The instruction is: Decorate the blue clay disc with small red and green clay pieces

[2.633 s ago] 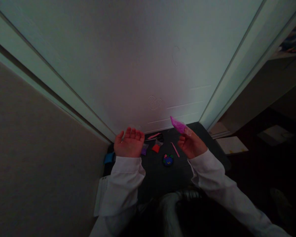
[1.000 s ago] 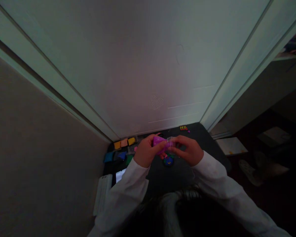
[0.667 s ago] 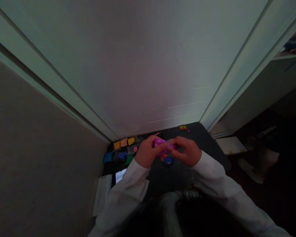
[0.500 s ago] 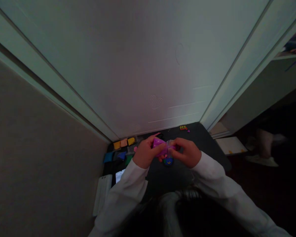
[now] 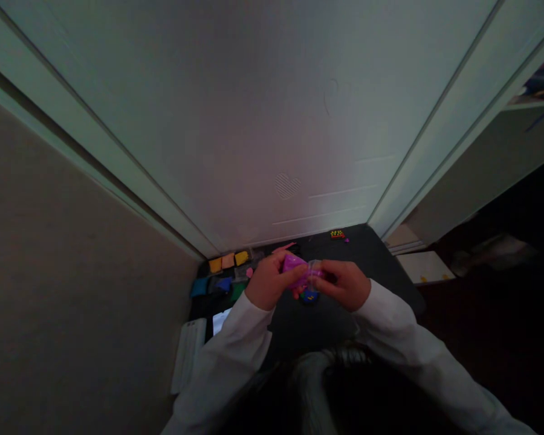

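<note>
My left hand (image 5: 272, 280) is closed around a small bag of magenta clay (image 5: 294, 266), its thumb pressed on top. From the right, my right hand (image 5: 344, 284) pinches the clear plastic end of the same bag between thumb and fingers. Some magenta shows through the plastic between the two hands. Below them, on the dark table, lies a round blue piece (image 5: 310, 296) with a yellow mark, partly hidden by the hands. A pink strip (image 5: 284, 248) sticks out behind my left hand; what it belongs to is unclear.
Yellow and orange packets (image 5: 228, 261) sit at the table's back left, with blue packets (image 5: 199, 287) and a green one (image 5: 238, 290) nearer. A lit screen (image 5: 220, 321) and a white long object (image 5: 189, 355) are at left. A yellow-dotted piece (image 5: 337, 234) lies at the back right.
My right hand has shifted slightly right, and more of the magenta and clear plastic shows between the hands. At far right, a blurred foot has moved.
</note>
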Available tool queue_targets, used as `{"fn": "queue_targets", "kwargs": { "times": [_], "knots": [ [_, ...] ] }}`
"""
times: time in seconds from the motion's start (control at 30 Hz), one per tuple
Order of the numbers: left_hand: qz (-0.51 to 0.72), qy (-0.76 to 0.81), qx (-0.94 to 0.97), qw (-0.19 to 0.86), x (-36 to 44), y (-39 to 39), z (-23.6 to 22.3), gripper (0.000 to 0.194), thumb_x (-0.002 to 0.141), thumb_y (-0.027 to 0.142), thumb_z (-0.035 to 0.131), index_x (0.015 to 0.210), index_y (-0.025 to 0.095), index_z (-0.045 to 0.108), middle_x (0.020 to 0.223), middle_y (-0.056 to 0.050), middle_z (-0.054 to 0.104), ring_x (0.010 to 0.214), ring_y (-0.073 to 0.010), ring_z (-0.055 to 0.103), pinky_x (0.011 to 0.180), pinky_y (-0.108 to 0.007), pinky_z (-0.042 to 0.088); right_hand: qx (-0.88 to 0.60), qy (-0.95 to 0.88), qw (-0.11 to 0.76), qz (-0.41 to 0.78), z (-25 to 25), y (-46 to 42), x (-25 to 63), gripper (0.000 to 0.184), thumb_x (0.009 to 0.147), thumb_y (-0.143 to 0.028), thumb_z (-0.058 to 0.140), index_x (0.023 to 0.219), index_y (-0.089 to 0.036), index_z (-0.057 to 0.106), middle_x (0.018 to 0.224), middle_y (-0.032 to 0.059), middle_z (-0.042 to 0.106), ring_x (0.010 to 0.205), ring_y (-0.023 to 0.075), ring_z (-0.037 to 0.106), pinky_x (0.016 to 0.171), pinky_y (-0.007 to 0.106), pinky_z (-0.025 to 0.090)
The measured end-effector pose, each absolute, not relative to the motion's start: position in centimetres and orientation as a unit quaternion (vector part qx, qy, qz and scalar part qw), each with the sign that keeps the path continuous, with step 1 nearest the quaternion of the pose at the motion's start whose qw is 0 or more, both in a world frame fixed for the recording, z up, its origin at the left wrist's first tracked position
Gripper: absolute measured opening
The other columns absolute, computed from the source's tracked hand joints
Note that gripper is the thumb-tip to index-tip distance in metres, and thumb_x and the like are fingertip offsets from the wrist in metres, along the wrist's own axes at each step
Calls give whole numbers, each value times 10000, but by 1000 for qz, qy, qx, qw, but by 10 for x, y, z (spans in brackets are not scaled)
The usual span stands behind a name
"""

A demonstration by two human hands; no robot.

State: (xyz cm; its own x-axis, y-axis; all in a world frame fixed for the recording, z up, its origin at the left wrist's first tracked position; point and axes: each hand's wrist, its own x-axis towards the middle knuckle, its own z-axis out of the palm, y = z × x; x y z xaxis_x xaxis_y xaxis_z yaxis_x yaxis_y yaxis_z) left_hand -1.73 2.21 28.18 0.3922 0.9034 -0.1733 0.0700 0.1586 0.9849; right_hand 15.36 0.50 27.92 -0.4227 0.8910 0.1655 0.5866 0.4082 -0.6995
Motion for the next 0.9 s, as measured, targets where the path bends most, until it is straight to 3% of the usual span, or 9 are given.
{"fn": "queue_targets", "kwargs": {
  "times": [0.2,0.43,0.7,0.9],
  "knots": [
    [317,437,560,628,-20,19,278,231,690,334,582,769,134,498,492,34,567,387,-91,526,361,-187,431,-431,-776,291,357,276,3,160,191,771,-300,469,709,-142,557,518,-45,421,471,59,359,460,192,276],
    [332,438,541,637,-29,17,274,237,680,327,594,776,129,506,485,36,565,359,-73,508,349,-170,413,-397,-615,373,570,272,1,171,186,741,-323,531,676,-148,522,494,-45,474,447,62,417,442,196,318],
    [369,453,496,642,-45,22,263,223,685,302,598,775,138,477,491,46,561,341,-58,478,338,-164,398,-345,-440,528,639,269,7,187,203,688,-383,580,683,-183,549,613,2,603,537,125,554,457,244,397],
    [379,455,497,635,-46,22,259,226,680,308,599,766,138,478,504,41,562,355,-63,483,345,-174,407,-371,-354,550,659,268,11,179,215,662,-325,608,629,-177,457,557,-21,612,397,83,532,344,170,320]
  ]
}}
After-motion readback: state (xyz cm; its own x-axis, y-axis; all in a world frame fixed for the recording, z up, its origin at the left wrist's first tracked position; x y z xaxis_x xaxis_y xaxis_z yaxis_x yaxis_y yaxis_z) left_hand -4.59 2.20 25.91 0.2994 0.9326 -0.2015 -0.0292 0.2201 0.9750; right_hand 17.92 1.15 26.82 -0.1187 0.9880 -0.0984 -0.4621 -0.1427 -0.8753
